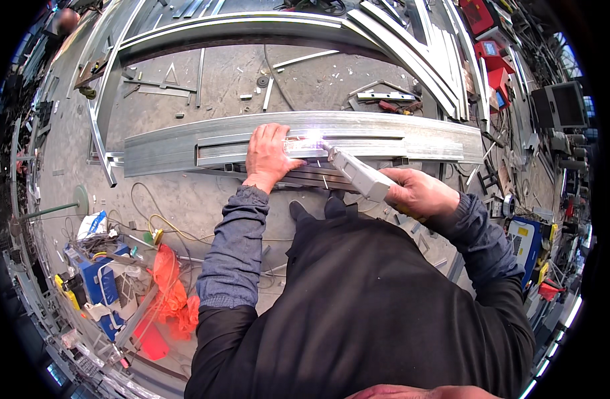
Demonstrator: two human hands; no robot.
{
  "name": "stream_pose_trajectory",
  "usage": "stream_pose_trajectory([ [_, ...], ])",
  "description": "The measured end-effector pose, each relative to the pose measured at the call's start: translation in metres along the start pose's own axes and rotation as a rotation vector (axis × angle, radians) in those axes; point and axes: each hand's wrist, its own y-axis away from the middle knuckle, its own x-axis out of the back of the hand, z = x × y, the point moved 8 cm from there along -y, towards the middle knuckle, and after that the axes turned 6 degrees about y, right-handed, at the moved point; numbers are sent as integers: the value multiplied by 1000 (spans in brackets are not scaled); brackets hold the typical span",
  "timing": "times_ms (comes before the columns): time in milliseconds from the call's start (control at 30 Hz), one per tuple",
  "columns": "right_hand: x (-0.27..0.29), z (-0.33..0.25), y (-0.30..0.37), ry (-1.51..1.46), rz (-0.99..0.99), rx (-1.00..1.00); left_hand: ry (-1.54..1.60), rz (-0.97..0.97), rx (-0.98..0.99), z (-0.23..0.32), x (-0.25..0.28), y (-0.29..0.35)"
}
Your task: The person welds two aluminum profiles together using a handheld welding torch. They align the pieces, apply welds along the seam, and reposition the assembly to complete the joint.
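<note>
Head view: The metal assembly lies crosswise ahead of the person. The left hand lies over it, fingers together, thumb apart (whether it grips cannot be told). The right hand is closed around a white welding torch, its tip at a bright glare. Beyond, metal profiles obstruct the floor. Left: blue machine, orange sheeting. Right: dark monitor.

Glare, 12 o'clock: obscures metal profile at tip of white torch. Right hand, 3 o'clock: fingers partly hidden. Clutter, 9 o'clock rim: too small to identify.
</note>
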Motion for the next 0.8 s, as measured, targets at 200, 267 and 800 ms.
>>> stream_pose_trajectory([
  [200, 0, 3, -1, -1, -10, -1, -10, 17, -11, 0, 0, 0],
  [267, 0, 8, -3, -4, -11, 6, -6, 14, -9, 0, 0, 0],
  [800, 1, 12, 0, -14, -14, -4, -1, -25, 17, 2, 1, -1],
])
